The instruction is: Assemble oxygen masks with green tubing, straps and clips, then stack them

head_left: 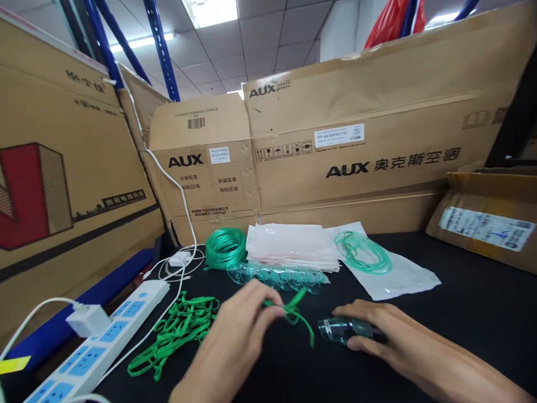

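Observation:
My left hand [235, 341] pinches a green elastic strap [296, 314] between thumb and fingers; the strap loops out to the right over the black table. My right hand [390, 336] lies over a clear plastic mask piece [338, 328], its fingers curled around it. The two hands are close together near the table's front. A heap of loose green straps [176, 333] lies just left of my left hand. Beyond the hands sits a row of stacked clear masks [279, 276].
A coil of green tubing [225, 247], a stack of plastic bags [291, 246] and a bagged tube [369, 257] lie further back. A white power strip [100, 341] with a plugged charger runs along the left. AUX cardboard boxes [356, 140] wall the back.

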Motion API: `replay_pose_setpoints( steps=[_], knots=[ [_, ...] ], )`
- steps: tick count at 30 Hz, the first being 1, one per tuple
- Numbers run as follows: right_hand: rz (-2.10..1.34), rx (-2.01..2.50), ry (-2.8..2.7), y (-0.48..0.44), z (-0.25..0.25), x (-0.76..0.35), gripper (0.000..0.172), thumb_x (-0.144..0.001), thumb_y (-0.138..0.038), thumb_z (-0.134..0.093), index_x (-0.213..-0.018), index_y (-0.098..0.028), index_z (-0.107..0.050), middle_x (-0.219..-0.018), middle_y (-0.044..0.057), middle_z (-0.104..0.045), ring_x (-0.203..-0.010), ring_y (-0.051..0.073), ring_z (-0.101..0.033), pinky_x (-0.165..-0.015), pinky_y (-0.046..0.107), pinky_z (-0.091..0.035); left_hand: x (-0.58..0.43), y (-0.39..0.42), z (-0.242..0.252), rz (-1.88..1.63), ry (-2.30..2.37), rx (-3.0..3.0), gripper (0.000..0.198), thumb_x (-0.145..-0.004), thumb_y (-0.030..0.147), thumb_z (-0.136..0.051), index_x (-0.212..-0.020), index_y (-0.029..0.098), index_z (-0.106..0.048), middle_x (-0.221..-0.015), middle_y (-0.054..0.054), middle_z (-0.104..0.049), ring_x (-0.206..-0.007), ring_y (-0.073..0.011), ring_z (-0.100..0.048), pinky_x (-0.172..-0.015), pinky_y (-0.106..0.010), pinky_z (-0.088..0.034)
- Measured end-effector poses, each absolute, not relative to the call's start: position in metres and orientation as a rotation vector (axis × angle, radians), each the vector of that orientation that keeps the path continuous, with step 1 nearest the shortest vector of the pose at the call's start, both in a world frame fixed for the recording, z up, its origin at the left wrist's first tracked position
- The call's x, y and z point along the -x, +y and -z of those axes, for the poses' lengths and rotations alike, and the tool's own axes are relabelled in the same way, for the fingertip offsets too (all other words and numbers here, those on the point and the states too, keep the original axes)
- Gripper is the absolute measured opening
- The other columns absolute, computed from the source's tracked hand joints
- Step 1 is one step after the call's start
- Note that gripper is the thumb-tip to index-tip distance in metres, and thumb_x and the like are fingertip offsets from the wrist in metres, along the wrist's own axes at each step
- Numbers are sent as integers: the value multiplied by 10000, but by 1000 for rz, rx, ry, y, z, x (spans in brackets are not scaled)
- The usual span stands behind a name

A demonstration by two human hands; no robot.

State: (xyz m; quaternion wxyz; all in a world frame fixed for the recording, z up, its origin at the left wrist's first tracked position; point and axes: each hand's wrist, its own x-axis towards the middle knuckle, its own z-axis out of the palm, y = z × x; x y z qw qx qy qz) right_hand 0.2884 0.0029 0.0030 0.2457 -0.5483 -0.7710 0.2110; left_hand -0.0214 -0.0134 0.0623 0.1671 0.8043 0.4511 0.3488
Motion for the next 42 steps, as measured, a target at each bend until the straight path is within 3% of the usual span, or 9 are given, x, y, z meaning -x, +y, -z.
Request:
replay_pose_setpoints(
  steps=[6,9,11,16,19,21,25,36,42],
  knots=[
    [-554,1480,-2073,1,-1,-282,443,-874,-597,-651,-1256,-384,-720,-1255,44,-725,-1145,345,-668,-1030,453,-518,109,-16,-87,-1248,1887,-2140,362,-931,613,-558,-1014,279,-668,-862,12,-676,-728,-195,-601,-658,-259,-433],
    [-530,1457,-2059,0,0,-282,418,-869,-598,-665,-1229,-398,-733,-1223,28,-739,-1120,331,-683,-997,401,-542,148,-9,-78,-1021,2145,-2042,452,-895,686,-530,-1037,289,-693,-693,26,-645,-630,-206,-590,-627,-272,-417],
    [-514,1475,-2071,0,2,-284,425,-880,-609,-653,-1245,-402,-722,-1232,24,-732,-1128,325,-680,-1013,397,-536,166,-3,-67,-818,2201,-2022,410,-887,642,-548,-1013,290,-717,-716,19,-671,-620,-205,-595,-621,-273,-419],
    [-468,1535,-2136,-2,1,-280,433,-926,-617,-604,-1300,-411,-672,-1307,8,-692,-1202,310,-650,-1043,419,-528,174,6,-56,-712,2144,-2132,438,-794,581,-646,-1112,296,-746,-1098,-31,-689,-711,-204,-624,-684,-301,-479],
    [-447,1511,-2105,-3,-10,-265,436,-940,-578,-610,-1337,-402,-653,-1394,10,-650,-1276,312,-611,-1101,443,-490,136,2,-66,-918,2108,-2122,533,-845,685,-563,-1158,288,-730,-1020,-40,-688,-744,-227,-618,-683,-313,-474],
    [-430,1448,-2080,-3,-20,-253,443,-931,-547,-643,-1344,-390,-658,-1420,11,-639,-1318,323,-582,-1135,464,-460,97,-4,-72,-1005,1885,-2061,510,-874,693,-535,-1048,265,-750,-910,-32,-706,-774,-235,-622,-706,-302,-473],
    [-397,1311,-2059,-3,-32,-236,469,-918,-478,-691,-1377,-399,-638,-1419,-7,-646,-1330,324,-578,-1118,455,-490,27,-9,-65,-811,1320,-1920,416,-952,600,-525,-998,265,-767,-1006,-17,-755,-944,-235,-653,-834,-287,-472],
    [-407,1233,-2012,-11,-28,-222,462,-935,-413,-715,-1378,-483,-604,-1420,-95,-644,-1340,225,-575,-1178,401,-439,17,8,-42,-892,1080,-1684,525,-951,649,-531,-821,163,-679,-836,-18,-642,-851,-187,-576,-802,-260,-446],
    [-594,1206,-1905,-10,-38,-217,405,-932,-490,-689,-1334,-464,-650,-1422,-88,-646,-1371,237,-543,-1191,424,-407,8,5,-41,-897,997,-1591,436,-958,575,-587,-1098,201,-761,-1013,-24,-716,-991,-200,-576,-921,-272,-430]
  ],
)
